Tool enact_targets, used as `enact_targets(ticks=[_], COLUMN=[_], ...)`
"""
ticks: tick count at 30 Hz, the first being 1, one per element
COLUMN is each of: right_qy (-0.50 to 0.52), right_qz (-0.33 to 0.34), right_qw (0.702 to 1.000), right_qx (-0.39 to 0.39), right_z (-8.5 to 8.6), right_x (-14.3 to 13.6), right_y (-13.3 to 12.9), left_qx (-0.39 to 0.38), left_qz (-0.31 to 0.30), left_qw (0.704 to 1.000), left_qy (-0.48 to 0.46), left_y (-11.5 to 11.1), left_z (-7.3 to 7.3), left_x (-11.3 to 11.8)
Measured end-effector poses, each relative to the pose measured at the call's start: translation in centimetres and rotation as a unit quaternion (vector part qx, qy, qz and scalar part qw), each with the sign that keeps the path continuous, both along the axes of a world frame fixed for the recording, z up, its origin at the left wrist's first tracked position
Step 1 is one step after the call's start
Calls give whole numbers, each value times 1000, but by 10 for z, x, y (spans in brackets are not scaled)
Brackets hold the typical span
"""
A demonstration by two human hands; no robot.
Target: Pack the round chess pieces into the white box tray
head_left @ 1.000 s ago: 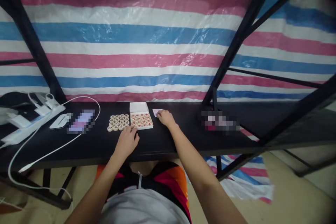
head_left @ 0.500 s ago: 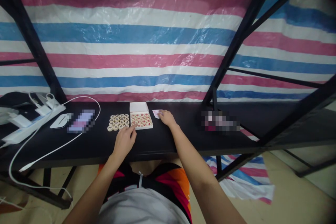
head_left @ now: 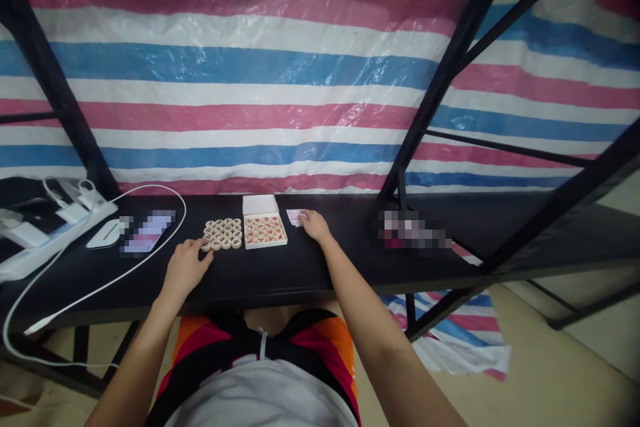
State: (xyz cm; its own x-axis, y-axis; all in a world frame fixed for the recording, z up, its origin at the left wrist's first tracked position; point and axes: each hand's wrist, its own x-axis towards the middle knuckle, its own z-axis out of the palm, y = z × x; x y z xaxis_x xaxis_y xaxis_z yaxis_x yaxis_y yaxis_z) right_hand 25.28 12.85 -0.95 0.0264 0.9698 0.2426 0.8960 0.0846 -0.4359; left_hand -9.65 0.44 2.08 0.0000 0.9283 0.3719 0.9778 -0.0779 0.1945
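Observation:
My left hand (head_left: 186, 270) is at the near left corner of a block of round xiangqi pieces with dark characters (head_left: 223, 233). Its thumb and fingers are around the corner piece (head_left: 205, 247), which still sits against the others. Right of the block stands a white box (head_left: 265, 245) with its lid raised at the back. Red-marked xiangqi pieces (head_left: 265, 229) lie in rows inside it. On the tabletop beyond the box, my right hand (head_left: 316, 227) has its fingers bent on the right end of a small pink and white paper slip (head_left: 293, 216).
At the left of the black table (head_left: 295, 273) lie a phone (head_left: 149, 230), a white flat device (head_left: 104, 233), a power strip (head_left: 60, 233) and a looping white cable (head_left: 107, 273). Blurred items (head_left: 413, 230) sit to the right, near a black metal frame (head_left: 425, 107).
My left hand has moved left from the box's front edge to the corner of the dark-marked pieces. My right hand stays at the paper slip. The view has shifted slightly.

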Motion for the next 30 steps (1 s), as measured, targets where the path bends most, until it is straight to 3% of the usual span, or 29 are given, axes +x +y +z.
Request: enact_targets(ticks=[4,8,11,14,18,24,27,30], right_qy=[-10,-23,-17,4,-14,22,94,133], right_qz=[-3,-12,-17,-13,-8,32,115,158], right_qw=[1000,999,1000,1000,1000,994,987,978], right_qx=[-7,-20,-9,8,12,105,68,29], right_z=[0,2,3,2,3,13,15,13], right_x=[0,-2,-2,-1,-2,-16,-25,-31], right_y=[1,0,-1,-2,-5,-16,-20,-21], left_qx=[3,54,82,72,33,21,29,70], left_qz=[-3,-28,-135,-232,-256,-306,-326,-331], left_qw=[1000,997,982,969,966,952,944,940], left_qy=[15,-51,-103,-31,-4,-26,-43,-33], left_y=[-6,-13,-10,6,38,56,54,47], left_z=[1,11,19,23,21,6,4,13], left_x=[-3,7,42,91,131,132,132,126])
